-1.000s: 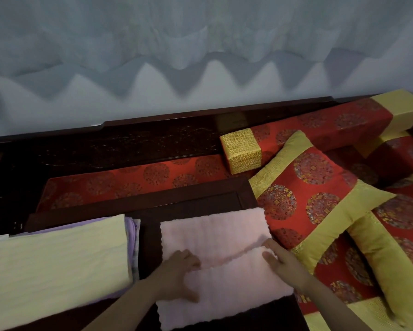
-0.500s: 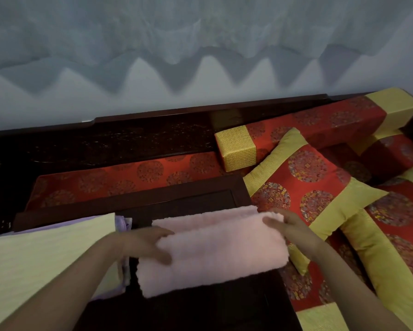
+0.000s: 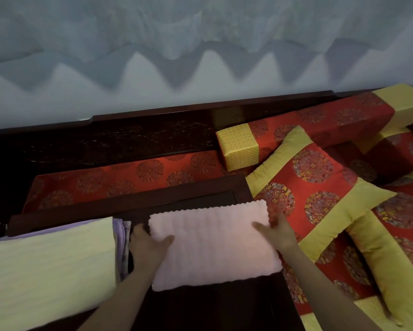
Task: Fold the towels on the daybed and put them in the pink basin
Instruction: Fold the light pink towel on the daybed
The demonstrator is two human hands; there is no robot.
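A folded pale pink towel (image 3: 212,244) lies on the dark wooden low table (image 3: 129,204) on the daybed. My left hand (image 3: 148,247) grips the towel's left edge, thumb on top and fingers under it. At the right edge my right hand (image 3: 276,235) holds it the same way, thumb over the top. To the left lies a stack of folded towels, pale yellow (image 3: 47,266) on top with purple (image 3: 120,237) showing beneath. The pink basin is not in view.
Red and gold cushions (image 3: 320,187) crowd the right side of the daybed, with a long bolster (image 3: 296,130) behind them. A dark carved wooden backrest (image 3: 129,139) runs along the grey wall. A red patterned mat (image 3: 129,180) lies beyond the table.
The pink towel went from spread flat with a partial fold to folded in half. Both hands moved from its middle to its left and right edges and now grip it.
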